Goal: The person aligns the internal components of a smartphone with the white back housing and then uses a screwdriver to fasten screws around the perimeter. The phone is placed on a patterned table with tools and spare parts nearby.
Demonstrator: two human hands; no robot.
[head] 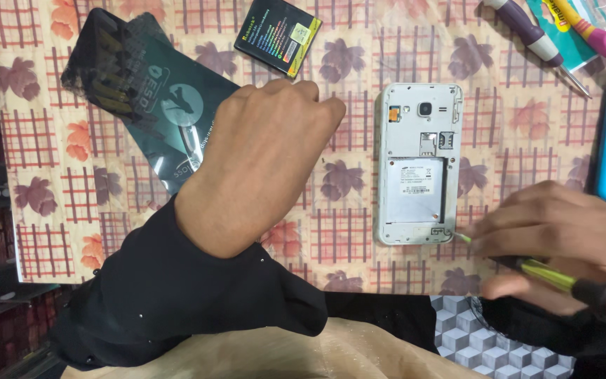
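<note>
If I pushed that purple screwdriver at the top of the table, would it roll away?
Probably a little. The purple screwdriver has a round handle and lies flat on the patterned tablecloth, so a sideways push would likely roll it. The soft cloth and the pink tool lying close beside it would probably stop it soon. It looks stiff and fairly light.

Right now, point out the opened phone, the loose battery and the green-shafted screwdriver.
opened phone [418,184]: head view, on the bare battery bay.
loose battery [278,37]: head view, middle of its printed face.
green-shafted screwdriver [548,274]: head view, on the green shaft in the right hand [562,238].
</note>
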